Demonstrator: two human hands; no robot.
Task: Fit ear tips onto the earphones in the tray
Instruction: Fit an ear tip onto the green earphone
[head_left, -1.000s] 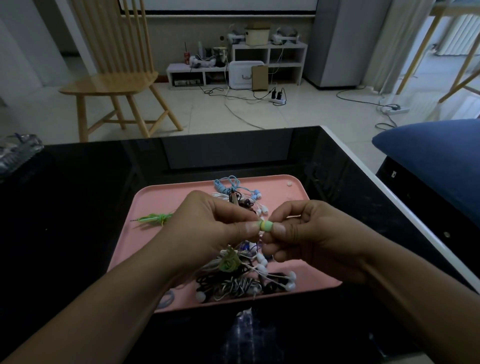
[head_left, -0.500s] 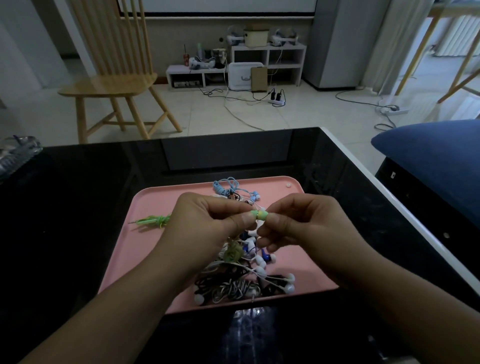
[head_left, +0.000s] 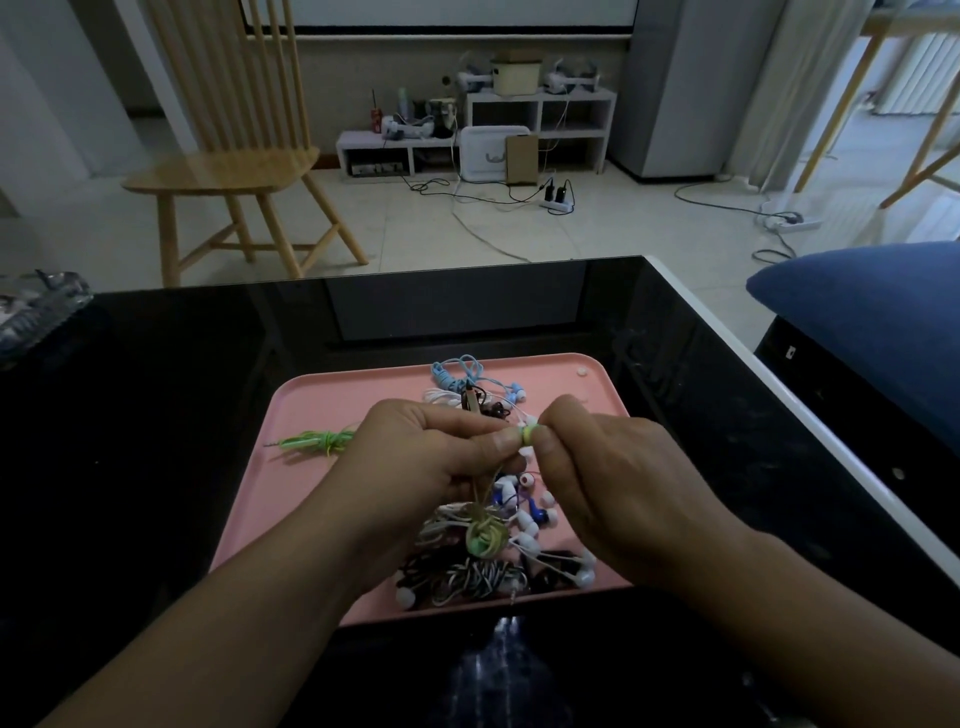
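Note:
A pink tray (head_left: 322, 405) lies on the black table (head_left: 156, 415). Over its middle, my left hand (head_left: 421, 457) and my right hand (head_left: 613, 483) meet fingertip to fingertip and both pinch a small yellow-green earbud (head_left: 527, 434). Its olive cable hangs down to a coiled knot (head_left: 485, 538) above the tray. A tangle of earphones with white tips (head_left: 524, 540) fills the tray under my hands. A blue earphone bundle (head_left: 457, 371) lies at the tray's far side and a green cable bundle (head_left: 311, 441) at its left.
One loose white ear tip (head_left: 582, 371) sits in the tray's far right corner. A clear glass dish (head_left: 36, 306) stands at the table's left edge. A blue cushion (head_left: 862, 306) lies to the right, and a wooden chair (head_left: 228, 171) stands beyond the table.
Both hands have lifted the green earbud slightly higher over the tray and turned it between the fingertips. The hanging cable knot rose with it.

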